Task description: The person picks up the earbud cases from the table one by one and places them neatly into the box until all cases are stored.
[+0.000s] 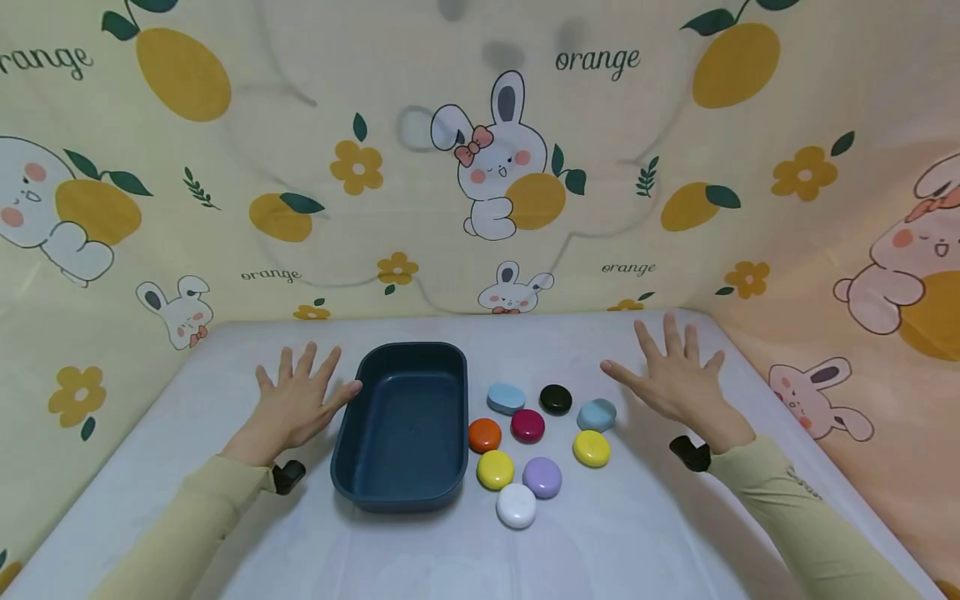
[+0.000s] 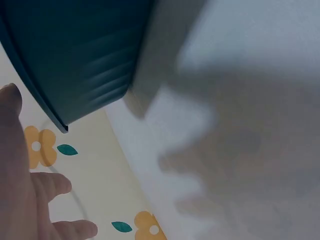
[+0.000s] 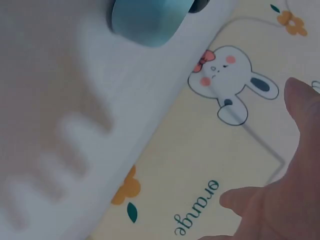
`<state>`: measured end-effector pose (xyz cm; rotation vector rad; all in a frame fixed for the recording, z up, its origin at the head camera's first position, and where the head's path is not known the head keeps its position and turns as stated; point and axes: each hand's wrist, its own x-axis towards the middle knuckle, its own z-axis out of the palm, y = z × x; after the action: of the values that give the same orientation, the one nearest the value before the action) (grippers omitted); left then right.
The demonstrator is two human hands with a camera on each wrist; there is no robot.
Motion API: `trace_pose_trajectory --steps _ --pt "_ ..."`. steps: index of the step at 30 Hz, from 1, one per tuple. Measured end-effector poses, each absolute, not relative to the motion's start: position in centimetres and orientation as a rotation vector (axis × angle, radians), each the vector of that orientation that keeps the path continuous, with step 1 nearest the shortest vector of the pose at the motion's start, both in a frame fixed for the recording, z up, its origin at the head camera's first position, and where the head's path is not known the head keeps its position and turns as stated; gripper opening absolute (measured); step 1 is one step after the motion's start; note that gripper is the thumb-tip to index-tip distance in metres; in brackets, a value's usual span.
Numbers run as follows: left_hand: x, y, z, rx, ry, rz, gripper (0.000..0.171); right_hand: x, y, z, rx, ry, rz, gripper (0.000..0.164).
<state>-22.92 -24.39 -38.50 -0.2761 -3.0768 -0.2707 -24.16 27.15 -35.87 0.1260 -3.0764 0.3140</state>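
Left hand (image 1: 296, 406): raised at the left of the bin, fingers straight and spread, pointing away from the wearer; thumb tip overlaps the bin's left rim in the head view, a gap between them showing from the left wrist.

Right hand (image 1: 681, 390): raised, well right of the bin; fingers fanned and extended, thumb toward the bin, nearest the faceted light-blue piece (image 1: 596, 414).

Dark-blue bin (image 1: 402, 437): one, rectangular, rounded corners, upright; long axis running near to far; bare inner floor visible.

Loose pieces, all right of the bin: orange disc (image 1: 484, 436), just beside its wall; oval light-blue piece (image 1: 506, 398), long axis roughly crosswise to the bin's; crimson disc (image 1: 528, 426); black disc (image 1: 556, 399); yellow discs, two, one near the bin (image 1: 495, 470), one farther off (image 1: 592, 448); lavender disc (image 1: 542, 477); white disc (image 1: 516, 506), off the bin's near right corner.
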Motion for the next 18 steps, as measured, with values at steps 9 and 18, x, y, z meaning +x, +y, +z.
trace_pose_trajectory --steps 9,18 --pt "-22.96 -24.19 -38.47 -0.304 -3.059 -0.316 0.09 -23.7 26.39 -35.48 0.186 -3.042 0.419 0.101" --pt "-22.8 -24.21 -38.21 -0.306 -3.051 -0.303 0.089 -23.61 26.46 -35.45 0.23 -3.012 0.458 0.097"
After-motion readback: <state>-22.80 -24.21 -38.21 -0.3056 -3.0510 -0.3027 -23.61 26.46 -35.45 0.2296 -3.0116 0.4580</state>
